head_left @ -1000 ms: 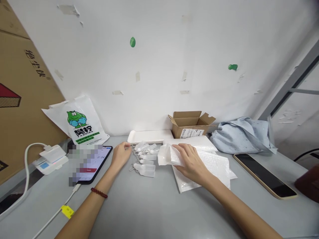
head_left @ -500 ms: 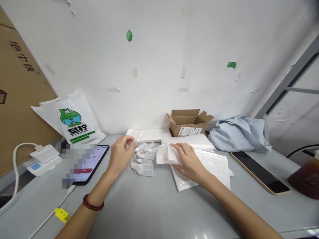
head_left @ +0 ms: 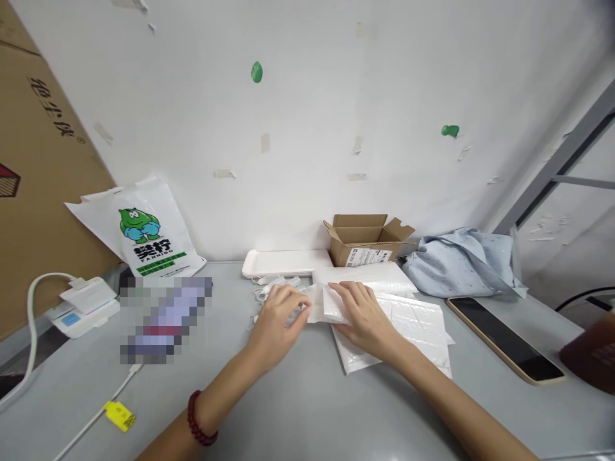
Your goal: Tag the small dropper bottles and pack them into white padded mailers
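My left hand (head_left: 280, 318) is curled at the mouth of a white bubble bag (head_left: 321, 306), its fingers pinched on a small clear plastic bottle that they mostly hide. It lies over a pile of several such bottles (head_left: 270, 283); only a few show behind it. My right hand (head_left: 362, 312) grips the bag's upper flap, with the fingers spread over it. The bag rests on a stack of white bubble mailers (head_left: 413, 323) on the grey table (head_left: 298, 403).
A white tray (head_left: 286, 262) and an open cardboard box (head_left: 368, 239) stand by the wall. A blue cloth (head_left: 464, 262) and a phone (head_left: 504, 339) lie to the right, a blurred phone (head_left: 163, 314) and a white charger (head_left: 84, 299) to the left, below a printed plastic bag (head_left: 148, 234).
My left hand pinched a small bottle out of the pile, lifted it, then carried it right to the bag's mouth. My right hand stayed on the bag.
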Available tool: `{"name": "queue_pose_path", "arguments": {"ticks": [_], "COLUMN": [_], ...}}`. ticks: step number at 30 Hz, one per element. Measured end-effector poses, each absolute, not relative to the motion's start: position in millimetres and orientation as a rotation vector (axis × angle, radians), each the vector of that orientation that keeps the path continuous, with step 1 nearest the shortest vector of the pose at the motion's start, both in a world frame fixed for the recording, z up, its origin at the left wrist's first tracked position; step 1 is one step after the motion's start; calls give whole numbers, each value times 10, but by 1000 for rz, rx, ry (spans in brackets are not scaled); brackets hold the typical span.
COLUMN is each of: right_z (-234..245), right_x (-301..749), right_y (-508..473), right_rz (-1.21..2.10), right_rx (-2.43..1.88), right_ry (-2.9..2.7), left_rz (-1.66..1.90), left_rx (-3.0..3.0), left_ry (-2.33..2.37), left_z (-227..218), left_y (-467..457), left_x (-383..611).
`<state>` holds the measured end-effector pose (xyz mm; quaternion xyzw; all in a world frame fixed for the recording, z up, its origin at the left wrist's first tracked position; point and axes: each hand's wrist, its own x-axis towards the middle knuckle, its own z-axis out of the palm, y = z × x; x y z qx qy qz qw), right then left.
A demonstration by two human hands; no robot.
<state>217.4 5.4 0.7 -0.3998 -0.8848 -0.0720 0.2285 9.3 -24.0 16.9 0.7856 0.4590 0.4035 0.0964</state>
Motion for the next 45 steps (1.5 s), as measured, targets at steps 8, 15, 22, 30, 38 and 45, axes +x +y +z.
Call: {"name": "queue_pose_path", "arguments": {"ticks": [8, 15, 22, 30, 38, 45], "right_z": [2, 16, 28, 36, 40, 12], "right_x": [2169, 2187, 2184, 2188, 2180, 2172], "right_y": [60, 44, 36, 26, 28, 42], "right_rz": [-192, -210, -201, -182, -190, -190], "right_rx": [-1040, -1036, -998, -1008, -1024, -1015], "right_ry": [-2431, -2428, -2427, -2420, -2399, -2384], "left_rz": [1172, 1384, 1078, 1104, 1091, 882], "left_rx": [2158, 1938, 1734, 1774, 1910, 1985], "left_ry": [1275, 1761, 2134, 2102, 1605, 1447], "left_z": [154, 119, -152, -123, 224, 266], "left_y": [-323, 65, 464, 445, 44, -76], "left_x": [183, -296, -773, -737, -282, -140]}}
